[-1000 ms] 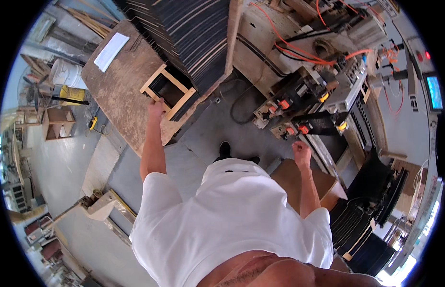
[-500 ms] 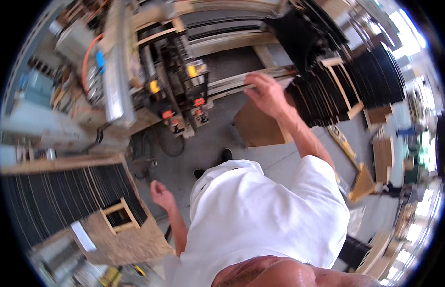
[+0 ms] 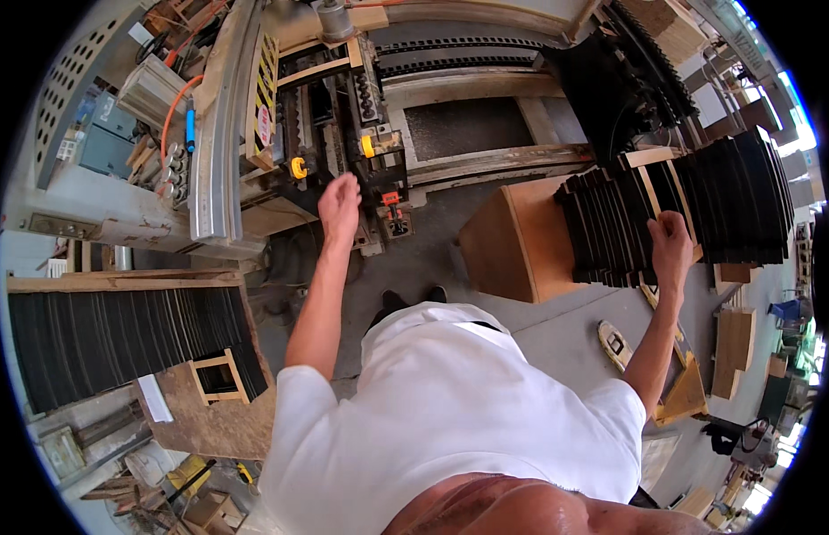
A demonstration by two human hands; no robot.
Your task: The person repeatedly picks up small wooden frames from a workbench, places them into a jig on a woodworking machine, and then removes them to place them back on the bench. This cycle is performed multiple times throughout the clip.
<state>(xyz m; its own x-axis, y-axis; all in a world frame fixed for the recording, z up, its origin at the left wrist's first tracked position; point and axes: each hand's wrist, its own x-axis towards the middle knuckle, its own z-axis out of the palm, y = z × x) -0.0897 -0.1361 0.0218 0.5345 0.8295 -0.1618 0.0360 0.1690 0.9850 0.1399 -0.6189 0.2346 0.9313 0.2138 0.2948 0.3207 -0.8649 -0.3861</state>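
My left hand (image 3: 340, 212) is raised over the machine's near end, its fingers curled together beside a yellow knob (image 3: 298, 168); whatever they may hold is hidden. The machine's metal clamping rails (image 3: 339, 125) lie just beyond it, with an orange-red clamp (image 3: 393, 203) to the right. At the right, my right hand (image 3: 671, 254) is closed at the near end of a light wooden frame (image 3: 648, 189). That frame lies on top of a long row of black panels (image 3: 602, 227), and the fingers' far side cannot be seen.
A brown box-like wooden stand (image 3: 504, 245) is under the right-hand panels. On the left, a board table (image 3: 201, 428) carries more black panels (image 3: 120, 334) and a small wooden frame (image 3: 220, 378). A yellow pallet jack (image 3: 682, 392) stands on the floor at right.
My left hand has risen from beside my body to the machine. My right hand has moved from above the machine's rail rightward to the wooden frame, its fingers closing.
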